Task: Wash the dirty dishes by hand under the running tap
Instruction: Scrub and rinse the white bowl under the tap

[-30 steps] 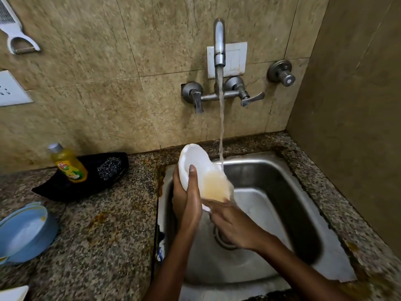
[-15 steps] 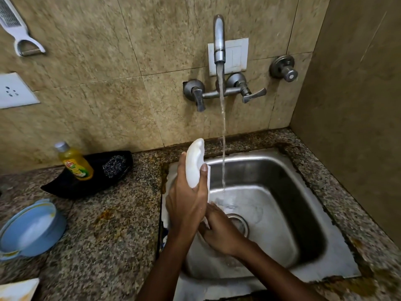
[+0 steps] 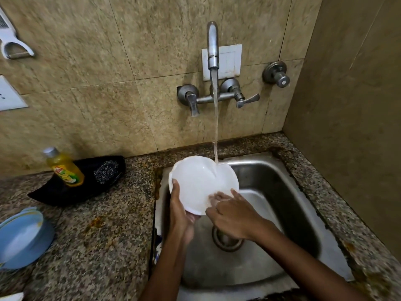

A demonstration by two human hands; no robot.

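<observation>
White plate (image 3: 200, 181): scalloped rim, glossy, wet, face tilted up over sink (image 3: 282, 192). Left hand (image 3: 180, 211) grip pinches its lower-left edge; right hand (image 3: 233, 216) fingers pressed flat just beside. Tap stream (image 3: 216, 127) strikes the far rim. Blue bowl (image 3: 21, 237) on tabletop (image 3: 97, 246), well left.

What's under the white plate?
Under the white plate is the steel sink. The left hand holds its edge from below. The drain peeks out, partly hidden by the right hand.
</observation>
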